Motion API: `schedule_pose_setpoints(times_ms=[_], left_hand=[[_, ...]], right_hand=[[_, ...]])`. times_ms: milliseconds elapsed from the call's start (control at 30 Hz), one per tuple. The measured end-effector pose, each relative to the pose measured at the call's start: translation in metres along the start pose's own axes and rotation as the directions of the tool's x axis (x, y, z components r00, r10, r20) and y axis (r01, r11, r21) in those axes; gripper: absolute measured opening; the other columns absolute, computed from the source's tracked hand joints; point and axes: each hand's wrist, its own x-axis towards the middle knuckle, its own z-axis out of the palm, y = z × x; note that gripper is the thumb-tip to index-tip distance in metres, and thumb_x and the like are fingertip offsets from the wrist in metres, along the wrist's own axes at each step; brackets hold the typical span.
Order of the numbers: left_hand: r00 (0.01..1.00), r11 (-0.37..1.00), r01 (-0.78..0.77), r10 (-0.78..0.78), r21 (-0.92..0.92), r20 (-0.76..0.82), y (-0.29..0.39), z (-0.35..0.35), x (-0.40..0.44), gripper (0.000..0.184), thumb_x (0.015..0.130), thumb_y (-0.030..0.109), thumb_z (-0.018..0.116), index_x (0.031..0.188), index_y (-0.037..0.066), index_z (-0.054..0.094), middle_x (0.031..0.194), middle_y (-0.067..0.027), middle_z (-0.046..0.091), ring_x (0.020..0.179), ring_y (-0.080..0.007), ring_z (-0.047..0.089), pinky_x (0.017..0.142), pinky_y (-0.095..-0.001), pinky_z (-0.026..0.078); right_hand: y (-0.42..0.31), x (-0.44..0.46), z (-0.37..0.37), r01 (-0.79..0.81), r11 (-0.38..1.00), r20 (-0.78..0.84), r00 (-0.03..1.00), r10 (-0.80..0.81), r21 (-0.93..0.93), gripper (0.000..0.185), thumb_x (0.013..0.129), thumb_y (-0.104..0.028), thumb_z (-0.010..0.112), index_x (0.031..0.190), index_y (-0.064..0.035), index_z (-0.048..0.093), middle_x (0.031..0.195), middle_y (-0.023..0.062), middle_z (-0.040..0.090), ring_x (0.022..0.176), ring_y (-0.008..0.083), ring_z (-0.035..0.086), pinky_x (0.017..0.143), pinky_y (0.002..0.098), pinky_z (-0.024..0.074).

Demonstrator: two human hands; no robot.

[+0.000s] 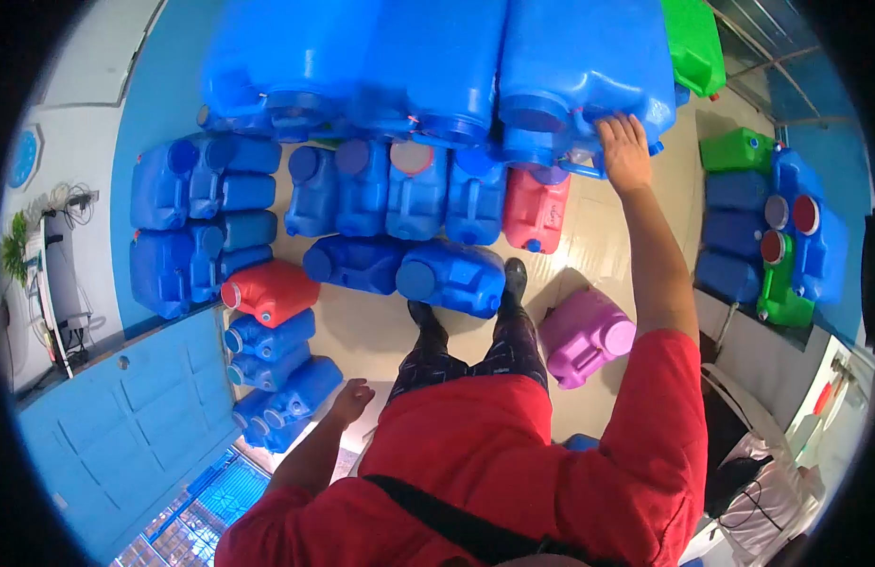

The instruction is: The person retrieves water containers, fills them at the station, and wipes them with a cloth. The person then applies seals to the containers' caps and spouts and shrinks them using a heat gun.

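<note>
Jug, large and blue [593, 61], lies at the right end of the upper row of the stack in front of the person I'm watching. Its cap [537, 111] points back toward the person, and its long axis runs away from the person, the far end passing out of sight.

The right hand [626, 151] reaches out on a nearly straight arm to the front corner of this jug, beside its handle. The fingers are extended and slightly apart, laid over the corner; I cannot tell whether any of them hooks the handle.

The left hand [354, 402] hangs low at the person's side, half-curled, and I can see nothing in it. It is nearest the blue jugs [310, 387] heaped by the door [135, 397].

Next to the big jug, on its left, another blue jug [437, 57] lies the same way, cap toward the person. A green jug [693, 47] sits just beyond its right side. Below the stack, a red jug [535, 217] ends a row on the floor, and a purple jug [584, 340] lies near the right boot [515, 283], its cap turned rightward.
</note>
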Motion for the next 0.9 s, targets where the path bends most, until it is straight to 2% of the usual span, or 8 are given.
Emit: schedule_pose_setpoints(times_ms=[133, 200, 233, 333, 533, 667, 800, 900], left_hand=[[0.997, 0.997, -0.077, 0.077, -0.002, -0.021, 0.061, 0.006, 0.027, 0.056, 0.092, 0.033, 0.069, 0.133, 0.000, 0.050, 0.126, -0.0208, 0.063, 0.117, -0.0283, 0.063, 0.097, -0.0385, 0.049], [0.978, 0.978, -0.210, 0.210, -0.008, -0.005, 0.101, 0.010, 0.045, 0.055, 0.094, 0.035, 0.066, 0.133, 0.000, 0.050, 0.123, -0.0193, 0.064, 0.115, -0.0273, 0.062, 0.097, -0.0382, 0.049], [0.966, 0.963, -0.252, 0.256, -0.096, 0.031, 0.108, 0.020, 0.070, 0.055, 0.094, 0.035, 0.066, 0.134, 0.001, 0.050, 0.122, -0.0173, 0.063, 0.115, -0.0252, 0.061, 0.096, -0.0373, 0.049], [0.906, 0.898, -0.194, 0.318, -0.394, 0.278, 0.217, 0.038, 0.104, 0.070, 0.093, 0.037, 0.068, 0.148, 0.009, 0.035, 0.131, -0.0092, 0.057, 0.116, -0.0211, 0.059, 0.094, -0.0369, 0.047], [0.876, 0.387, 0.133, 0.385, -0.913, 0.290, 0.425, 0.128, 0.244, 0.081, 0.099, 0.053, 0.045, 0.157, 0.005, 0.013, 0.160, -0.0191, 0.027, 0.149, -0.0308, 0.027, 0.119, -0.0528, 0.024], [0.886, -0.049, 0.121, 0.456, -0.991, 0.086, 0.523, 0.125, 0.245, 0.075, 0.097, 0.042, 0.045, 0.155, 0.002, 0.017, 0.165, -0.0114, 0.015, 0.153, -0.0272, 0.014, 0.121, -0.0544, 0.015], [0.967, -0.076, 0.075, 0.250, -0.994, 0.053, 0.528, 0.124, 0.261, 0.072, 0.097, 0.040, 0.046, 0.154, 0.003, 0.020, 0.163, -0.0117, 0.020, 0.151, -0.0276, 0.018, 0.119, -0.0543, 0.018], [0.925, 0.197, -0.203, 0.361, -0.959, -0.122, 0.471, 0.119, 0.269, 0.073, 0.096, 0.036, 0.052, 0.156, 0.012, 0.018, 0.151, -0.0107, 0.038, 0.143, -0.0290, 0.034, 0.115, -0.0514, 0.029]], right_hand=[[-0.012, -0.003, -0.048, -0.184, 0.963, -0.173, 0.960, 0.218, 0.196, 0.056, 0.082, -0.039, 0.074, 0.127, -0.0108, 0.056, 0.137, 0.0146, 0.054, 0.132, 0.0346, 0.045, 0.112, 0.0432, 0.0326], [0.014, -0.009, -0.024, -0.511, 0.740, -0.395, 0.630, 0.669, 0.437, 0.078, 0.073, -0.052, 0.081, 0.129, -0.0050, 0.053, 0.137, 0.0239, 0.048, 0.135, 0.0394, 0.042, 0.115, 0.0517, 0.0266], [0.034, -0.012, -0.015, -0.577, 0.533, -0.210, 0.532, 0.820, 0.618, 0.089, 0.073, -0.055, 0.082, 0.137, -0.0018, 0.049, 0.137, 0.0303, 0.047, 0.136, 0.0403, 0.042, 0.113, 0.0507, 0.0304], [0.066, 0.002, -0.023, -0.443, 0.194, 0.179, 0.670, 0.720, 0.875, 0.100, 0.073, -0.057, 0.082, 0.145, -0.0008, 0.043, 0.141, 0.0309, 0.047, 0.136, 0.0407, 0.042, 0.112, 0.0475, 0.0342], [0.077, -0.028, -0.017, -0.481, 0.269, 0.182, 0.701, 0.689, 0.834, 0.094, 0.083, -0.051, 0.076, 0.145, 0.0077, 0.039, 0.144, 0.0287, 0.047, 0.137, 0.0377, 0.043, 0.113, 0.0436, 0.0337], [0.037, -0.186, 0.003, -0.772, 0.280, 0.252, 0.488, 0.836, 0.570, 0.062, 0.095, -0.033, 0.066, 0.136, 0.0086, 0.048, 0.140, 0.0289, 0.050, 0.132, 0.0371, 0.048, 0.112, 0.0451, 0.0358], [-0.055, -0.466, 0.082, -0.992, 0.113, 0.433, 0.123, 0.893, 0.050, 0.076, 0.085, -0.046, 0.072, 0.134, 0.0064, 0.048, 0.127, 0.0308, 0.056, 0.122, 0.0485, 0.051, 0.105, 0.0542, 0.0409], [-0.130, -0.565, 0.077, -0.851, 0.015, 0.637, -0.381, 0.671, -0.525, 0.105, 0.073, -0.065, 0.071, 0.143, 0.0021, 0.033, 0.137, 0.0337, 0.044, 0.120, 0.0471, 0.053, 0.103, 0.0548, 0.0447]])
